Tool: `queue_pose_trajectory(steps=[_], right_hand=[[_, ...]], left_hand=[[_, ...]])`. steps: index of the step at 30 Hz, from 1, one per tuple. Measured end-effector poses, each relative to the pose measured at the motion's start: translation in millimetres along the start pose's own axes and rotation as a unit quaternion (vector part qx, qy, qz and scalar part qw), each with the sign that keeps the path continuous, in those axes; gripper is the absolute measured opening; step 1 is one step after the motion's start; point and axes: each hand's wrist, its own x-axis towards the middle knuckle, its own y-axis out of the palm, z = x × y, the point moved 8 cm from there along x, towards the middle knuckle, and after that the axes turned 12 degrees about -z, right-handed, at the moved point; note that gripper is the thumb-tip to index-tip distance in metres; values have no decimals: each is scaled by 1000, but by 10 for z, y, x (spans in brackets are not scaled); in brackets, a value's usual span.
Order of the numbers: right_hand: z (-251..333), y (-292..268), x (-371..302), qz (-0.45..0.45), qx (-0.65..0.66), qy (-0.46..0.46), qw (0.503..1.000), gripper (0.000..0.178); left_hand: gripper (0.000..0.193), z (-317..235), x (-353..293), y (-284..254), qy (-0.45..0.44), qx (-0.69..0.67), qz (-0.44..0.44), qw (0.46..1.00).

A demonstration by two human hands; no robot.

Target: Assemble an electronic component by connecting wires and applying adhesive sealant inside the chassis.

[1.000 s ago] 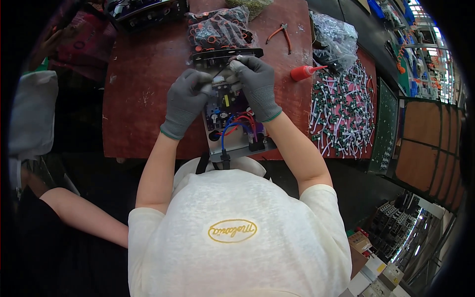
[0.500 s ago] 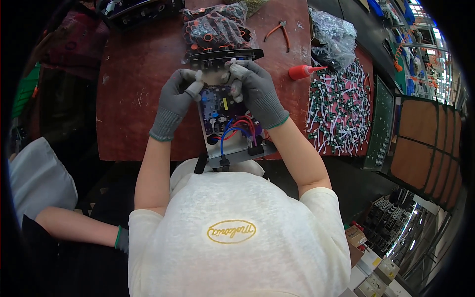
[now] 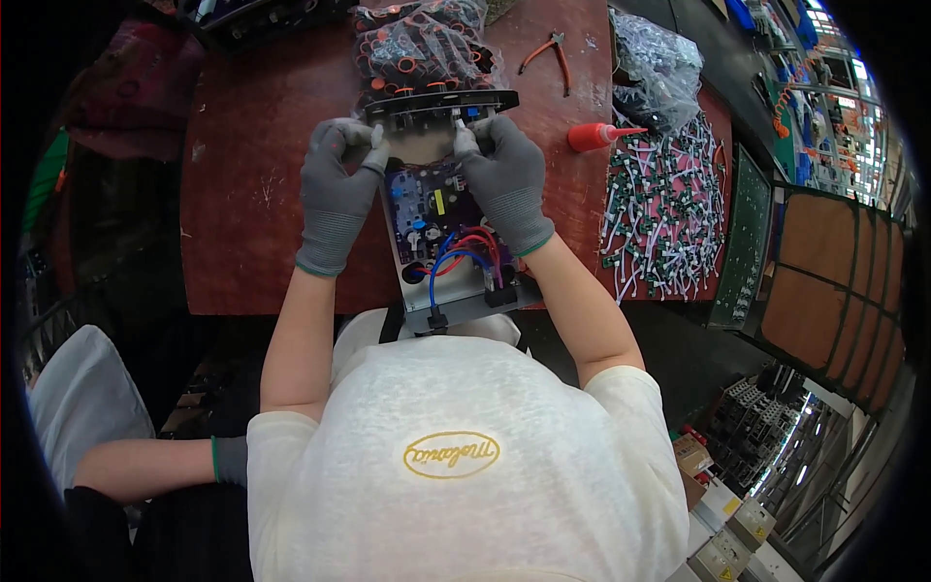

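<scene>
An open metal chassis [image 3: 451, 301] leans at the red table's front edge, near my body. Inside it sits a purple circuit board [image 3: 415, 204] with red and blue wires [image 3: 456, 257] looping at the near end. A black front panel [image 3: 441, 100] stands across its far end. My left hand [image 3: 339, 189], in a grey glove with pale fingertips, is closed at the chassis's left side, just below the panel. On the other side, my right hand [image 3: 504, 184], gloved alike, has its fingertips bent together behind the panel by small white connectors. What either pinches is too small to tell.
Beyond the panel lies a clear plastic bag [image 3: 427, 48] of black and orange parts. Orange-handled pliers [image 3: 553, 60] and a red bottle [image 3: 590, 137] lie to the right, beside many small boards with white cables [image 3: 664, 209]. Another person's forearm [image 3: 145, 466] shows at left.
Both hands have drawn slightly apart; my right hand has shifted right, and its fingertips have moved in behind the panel. The chassis stays nearly in place. The other person's forearm has shifted a little.
</scene>
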Motion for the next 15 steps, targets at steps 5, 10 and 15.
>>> queue_pose_trajectory(steps=[5,10,15], right_hand=[[19,21,-8,-6,-5,-42,999,16],[-74,74,10,-3,42,-49,998,18],[-184,142,26,123,158,74,977,18]], left_hand=[[25,137,-134,-15,-35,-29,-45,998],[32,492,-433,55,-211,-241,-96,942],[25,559,-590,159,-180,-276,-150,932]])
